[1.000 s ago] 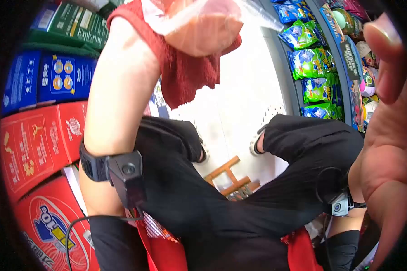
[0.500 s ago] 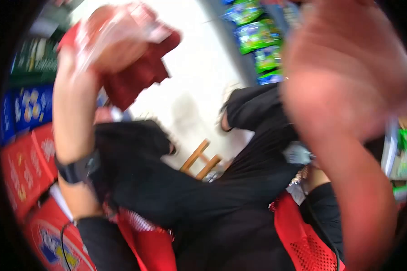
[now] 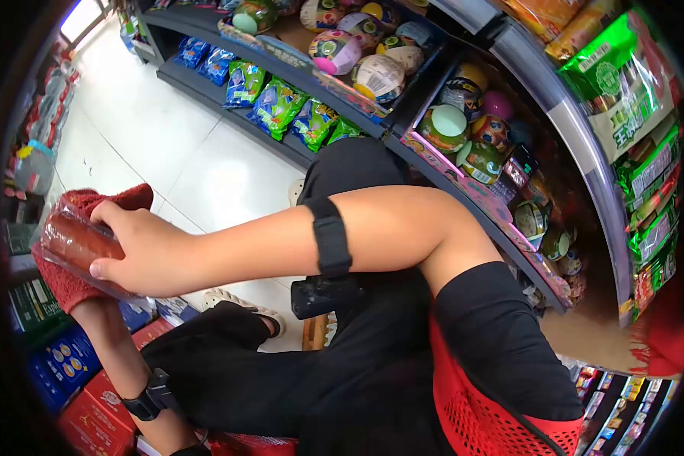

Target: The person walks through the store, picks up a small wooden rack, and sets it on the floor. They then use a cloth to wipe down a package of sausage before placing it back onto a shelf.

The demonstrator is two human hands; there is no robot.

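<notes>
At the left, my right hand (image 3: 148, 251) reaches across and grips a reddish-brown pack in clear plastic (image 3: 76, 239), thumb on the near side and fingers over the top. Behind and below the pack lies a red towel (image 3: 133, 197), folded around it. My left hand (image 3: 93, 310) comes up from below into the towel. Its fingers are hidden by the cloth, but the towel and pack rest at that hand. I cannot make out what is inside the plastic.
Bagged goods (image 3: 277, 106) line a low shelf ahead. Round character containers (image 3: 380, 76) fill the trays above. Green snack bags (image 3: 623, 83) hang at the right. Blue boxes (image 3: 72, 368) and red boxes (image 3: 95, 425) stand at lower left. A wooden stool part (image 3: 314, 333) shows between the legs.
My right hand has moved from close before the camera at the right over to the pack at the left. The view has swung towards the shelves. The towel and pack now appear lower and further left.
</notes>
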